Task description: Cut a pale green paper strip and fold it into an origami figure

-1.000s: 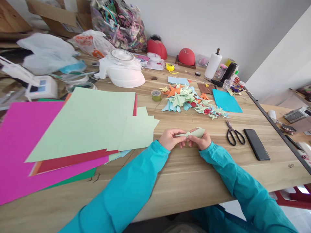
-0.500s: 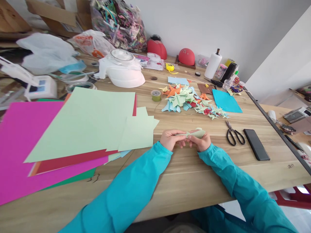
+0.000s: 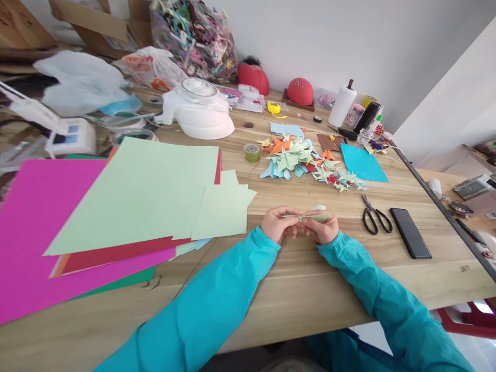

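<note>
A small folded piece of pale green paper is pinched between both my hands just above the wooden table. My left hand grips its left end with fingers curled. Closed on the right end is my right hand. Both arms wear teal sleeves. Behind my hands lies a pile of folded paper shapes in green, blue, orange and red.
Large coloured sheets, pale green on top of red and magenta, cover the left of the table. Black scissors and a dark phone lie to the right. A teal sheet, thread spool, white bowl-topped object and bags stand further back.
My hands have stayed together on the green paper, turning it slightly flatter. The camera view shifted a little.
</note>
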Motion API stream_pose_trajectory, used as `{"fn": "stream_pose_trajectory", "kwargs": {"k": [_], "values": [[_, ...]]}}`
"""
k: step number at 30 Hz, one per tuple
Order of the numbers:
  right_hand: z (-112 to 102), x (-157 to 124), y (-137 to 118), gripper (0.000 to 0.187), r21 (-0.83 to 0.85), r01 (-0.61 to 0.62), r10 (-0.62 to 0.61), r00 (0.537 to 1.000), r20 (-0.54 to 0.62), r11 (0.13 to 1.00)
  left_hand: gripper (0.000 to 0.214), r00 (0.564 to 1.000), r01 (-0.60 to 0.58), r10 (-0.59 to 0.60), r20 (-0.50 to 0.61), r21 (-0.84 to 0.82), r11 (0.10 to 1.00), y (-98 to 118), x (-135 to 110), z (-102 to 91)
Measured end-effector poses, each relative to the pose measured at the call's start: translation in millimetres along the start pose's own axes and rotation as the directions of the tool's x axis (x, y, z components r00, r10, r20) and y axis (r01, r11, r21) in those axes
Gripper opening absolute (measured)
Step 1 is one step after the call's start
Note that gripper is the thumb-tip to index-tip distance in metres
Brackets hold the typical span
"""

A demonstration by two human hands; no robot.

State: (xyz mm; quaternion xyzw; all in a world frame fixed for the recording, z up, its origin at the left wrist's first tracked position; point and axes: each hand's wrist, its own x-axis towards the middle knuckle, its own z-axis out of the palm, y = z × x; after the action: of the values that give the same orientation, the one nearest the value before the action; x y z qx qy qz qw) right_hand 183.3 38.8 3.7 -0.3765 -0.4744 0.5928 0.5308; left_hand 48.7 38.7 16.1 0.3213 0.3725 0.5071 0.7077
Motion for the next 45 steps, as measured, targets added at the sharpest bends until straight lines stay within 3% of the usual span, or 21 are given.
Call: {"fn": "stream_pose_trajectory", "kwargs": {"k": [7, 16, 28, 39, 45], "values": [[-1.7, -0.3, -1.5, 0.016, 0.011, -0.011, 0.01, 0.999, 0.051, 1.0, 0.026, 0.999, -0.038, 0.038, 0.013, 0.0, 0.999, -2.9, 0.6, 0.1], [-0.2, -1.2, 4.0, 0.014, 0.057, 0.002, -0.005, 0.999, 0.053, 0.998, 0.02, 0.999, -0.049, 0.049, -0.002, -0.001, 0.999, -3.1, 2.0, 0.3], [0.7, 2.0, -6.2, 0.013, 0.205, -0.2, 0.207, 0.978, -0.013, 0.958, 0.024, 0.998, -0.033, 0.037, 0.06, -0.058, 0.998, 1.3, 0.5, 2.3], [-1.4, 2.1, -0.9, 0.017, 0.09, -0.096, 0.094, 0.995, 0.031, 0.991, 0.018, 0.999, -0.011, 0.012, 0.034, -0.048, 0.999, 1.3, 4.2, -3.7], [0.0, 3.7, -5.8, 0.013, 0.126, -0.166, 0.173, 0.984, -0.045, 0.978, 0.022, 0.998, 0.012, -0.009, 0.058, -0.062, 0.998, 0.6, 2.9, -1.5]]}}
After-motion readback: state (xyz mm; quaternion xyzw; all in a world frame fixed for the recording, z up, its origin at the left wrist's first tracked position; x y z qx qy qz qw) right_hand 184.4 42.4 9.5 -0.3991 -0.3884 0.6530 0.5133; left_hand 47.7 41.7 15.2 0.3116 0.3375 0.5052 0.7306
